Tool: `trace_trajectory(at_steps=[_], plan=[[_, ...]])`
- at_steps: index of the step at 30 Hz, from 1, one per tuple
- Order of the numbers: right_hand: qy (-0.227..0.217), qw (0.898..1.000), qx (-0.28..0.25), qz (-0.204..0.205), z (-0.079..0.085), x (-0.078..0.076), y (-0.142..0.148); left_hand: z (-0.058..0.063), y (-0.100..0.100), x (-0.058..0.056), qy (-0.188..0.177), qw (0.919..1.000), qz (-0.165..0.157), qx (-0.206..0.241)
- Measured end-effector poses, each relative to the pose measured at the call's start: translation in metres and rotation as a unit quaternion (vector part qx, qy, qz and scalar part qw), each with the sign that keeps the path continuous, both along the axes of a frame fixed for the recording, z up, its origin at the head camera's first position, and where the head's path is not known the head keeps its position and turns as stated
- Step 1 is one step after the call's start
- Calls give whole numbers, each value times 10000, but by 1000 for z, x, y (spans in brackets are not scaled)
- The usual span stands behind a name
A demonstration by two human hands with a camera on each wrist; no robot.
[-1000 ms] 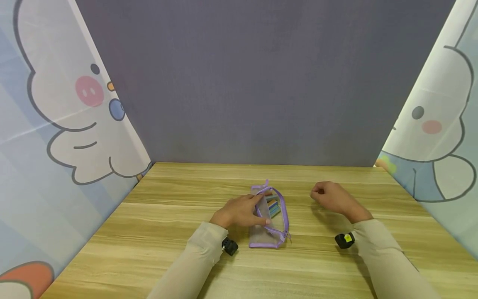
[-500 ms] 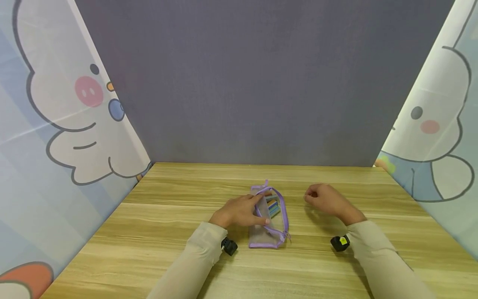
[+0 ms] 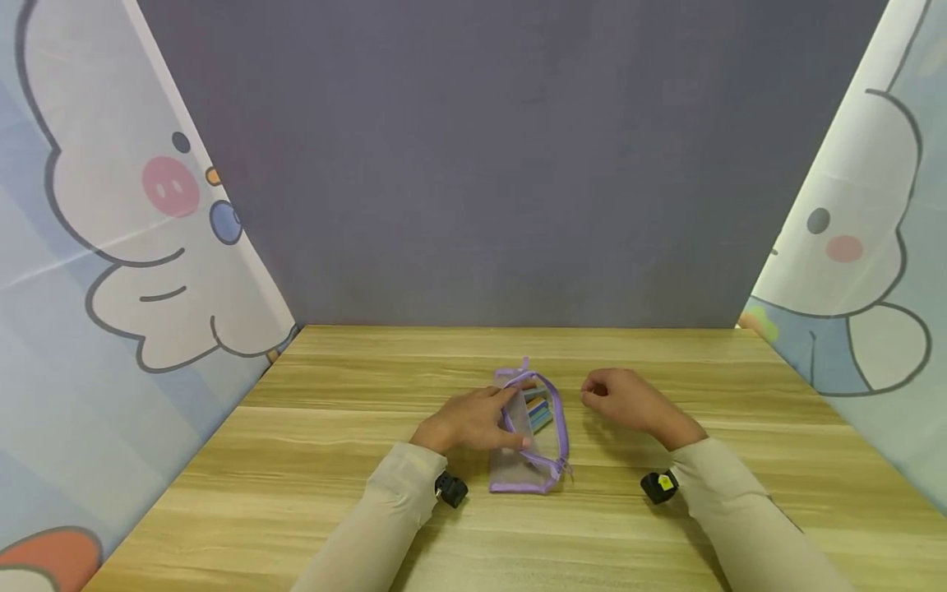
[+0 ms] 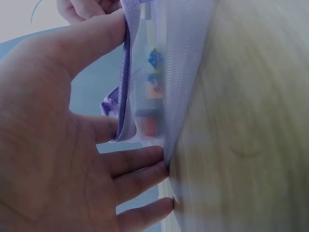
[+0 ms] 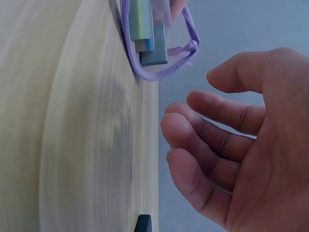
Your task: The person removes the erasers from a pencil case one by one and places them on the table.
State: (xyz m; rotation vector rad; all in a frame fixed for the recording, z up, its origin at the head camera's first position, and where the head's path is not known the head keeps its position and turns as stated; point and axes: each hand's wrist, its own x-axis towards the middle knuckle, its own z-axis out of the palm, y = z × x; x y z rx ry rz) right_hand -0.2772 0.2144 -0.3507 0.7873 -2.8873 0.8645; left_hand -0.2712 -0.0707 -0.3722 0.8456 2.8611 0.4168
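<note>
A mesh pencil case (image 3: 518, 477) with purple trim lies on the table, its zip mouth spread wide. Several coloured bar-shaped items (image 3: 539, 415) show inside it; their kind is unclear. My left hand (image 3: 473, 421) holds the near edge of the mouth. In the left wrist view, its thumb and index finger hook over the zip edge, while the other fingers lie along the outer mesh (image 4: 188, 53). To the right of the case, my right hand (image 3: 629, 401) hovers with loosely curled fingers and holds nothing. The right wrist view shows a green-yellow bar (image 5: 140, 21) near the mouth.
The wooden table (image 3: 333, 370) meets a dark grey panel (image 3: 481, 181) at the back. Cartoon-printed sheets stand at the left (image 3: 177, 312) and right (image 3: 829, 329). Black wrist cameras sit on the left (image 3: 451, 490) and right (image 3: 658, 487) wrists.
My right hand has moved left, closer to the pencil case. The left hand and the case stay nearly where they were; the head view has shifted slightly.
</note>
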Motion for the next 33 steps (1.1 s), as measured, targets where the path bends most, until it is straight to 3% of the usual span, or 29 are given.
trace_trajectory(at_steps=[10,23,33], plan=[[-161,9999,-14,36,-3,2,-8,-1,-1,0,-67,10000,39,-44],[0,9998,-2,186,-1,5,-18,-2,-4,-1,-32,10000,28,52],[-226,9996,5,179,-1,4,-25,-3,-3,-2,-35,9999,-27,115]])
